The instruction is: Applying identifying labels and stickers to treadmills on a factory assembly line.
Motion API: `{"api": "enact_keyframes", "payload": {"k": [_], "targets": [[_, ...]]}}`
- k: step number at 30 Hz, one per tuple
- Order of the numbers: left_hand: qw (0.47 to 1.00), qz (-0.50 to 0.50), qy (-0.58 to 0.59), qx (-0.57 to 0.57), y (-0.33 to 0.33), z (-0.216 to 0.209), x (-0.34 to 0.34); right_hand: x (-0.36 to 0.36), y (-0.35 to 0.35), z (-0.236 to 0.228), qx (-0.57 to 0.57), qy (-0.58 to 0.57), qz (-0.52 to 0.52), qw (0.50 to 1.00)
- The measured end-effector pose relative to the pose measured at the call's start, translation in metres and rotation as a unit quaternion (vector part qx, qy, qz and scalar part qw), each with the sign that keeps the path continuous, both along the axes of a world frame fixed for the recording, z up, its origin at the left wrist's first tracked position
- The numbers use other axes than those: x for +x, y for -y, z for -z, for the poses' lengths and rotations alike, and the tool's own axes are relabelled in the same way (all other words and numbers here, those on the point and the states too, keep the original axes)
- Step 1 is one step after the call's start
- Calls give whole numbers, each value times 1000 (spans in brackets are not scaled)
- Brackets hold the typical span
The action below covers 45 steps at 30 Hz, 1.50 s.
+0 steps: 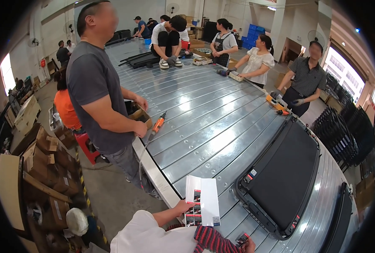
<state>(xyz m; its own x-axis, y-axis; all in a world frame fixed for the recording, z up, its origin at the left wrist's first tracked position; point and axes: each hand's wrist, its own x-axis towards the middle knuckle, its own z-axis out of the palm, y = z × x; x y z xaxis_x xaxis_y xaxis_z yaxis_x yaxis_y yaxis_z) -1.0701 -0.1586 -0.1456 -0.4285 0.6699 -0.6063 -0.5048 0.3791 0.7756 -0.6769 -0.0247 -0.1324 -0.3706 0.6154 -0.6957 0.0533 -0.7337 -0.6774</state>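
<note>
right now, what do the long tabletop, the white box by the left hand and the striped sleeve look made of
Tabletop: probably metal, silvery and glossy, with bright reflections and seams between strips.
White box: likely smooth paperboard, with thin, flat panels.
Striped sleeve: apparently soft fabric, perhaps knit, since it creases.

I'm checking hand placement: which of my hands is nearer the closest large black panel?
Right. The right hand is just short of the black panel, with a small packet; the left hand is farther left, at the white packaging.
</note>
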Motion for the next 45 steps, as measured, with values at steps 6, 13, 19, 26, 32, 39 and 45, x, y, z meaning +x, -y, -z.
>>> {"api": "enact_keyframes", "payload": {"k": [6,13,19,26,32,39,45], "targets": [[1000,16,-10,2,3,15,-5,-12,6,-12,37,-26,3,999],[998,5,-57,-15,4,17,-6,-8,-1,9,113,-8,38,993],[996,15,-77,-31,3,21,-11,-15,3,-11,103,6,39,994],[997,17,-70,-16,2,5,-11,-14,4,-8,92,23,68,993],[996,18,-84,-23,3,7,-18,-18,4,-18,91,33,45,994],[997,1,-74,-7,5,17,-23,-18,1,-9,85,50,36,994],[997,37,-63,-29,3,21,-28,-16,1,-4,48,4,76,996]]}}
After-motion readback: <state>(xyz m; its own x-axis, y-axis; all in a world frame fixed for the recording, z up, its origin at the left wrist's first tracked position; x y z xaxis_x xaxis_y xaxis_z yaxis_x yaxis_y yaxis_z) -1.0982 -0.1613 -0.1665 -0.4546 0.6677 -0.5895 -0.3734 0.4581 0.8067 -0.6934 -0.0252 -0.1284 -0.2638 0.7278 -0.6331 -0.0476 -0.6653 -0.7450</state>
